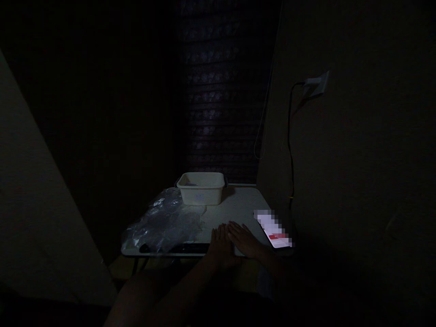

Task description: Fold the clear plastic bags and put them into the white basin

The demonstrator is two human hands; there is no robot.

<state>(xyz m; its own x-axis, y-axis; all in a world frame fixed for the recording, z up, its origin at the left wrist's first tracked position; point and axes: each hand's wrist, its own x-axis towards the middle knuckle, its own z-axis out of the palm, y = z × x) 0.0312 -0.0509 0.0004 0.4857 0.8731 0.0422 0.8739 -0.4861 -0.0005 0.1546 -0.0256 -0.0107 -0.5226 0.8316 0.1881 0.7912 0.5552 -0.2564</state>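
Observation:
In dim light, my left hand [220, 243] lies flat near the front edge of a small white table [235, 204], its fingers stretched forward. Beside it rests my right hand [243, 239], palm down and angled to the left, the fingertips of the two hands close together. Neither hand holds anything that I can see. A lit phone [274, 230] lies to the right of my right hand, its screen partly blurred. Left of my hands is a crumpled clear plastic bag [163, 222], spread over the tabletop, with a dark long object [194, 248] along the front edge.
A white plastic basin [201, 195] stands at the back of the table. Behind it hangs a dark blind [211, 100] with a looped cord. On the right wall a black cable [289, 136] runs down from a socket [316, 85]. A pale slanted panel [44, 190] is at left.

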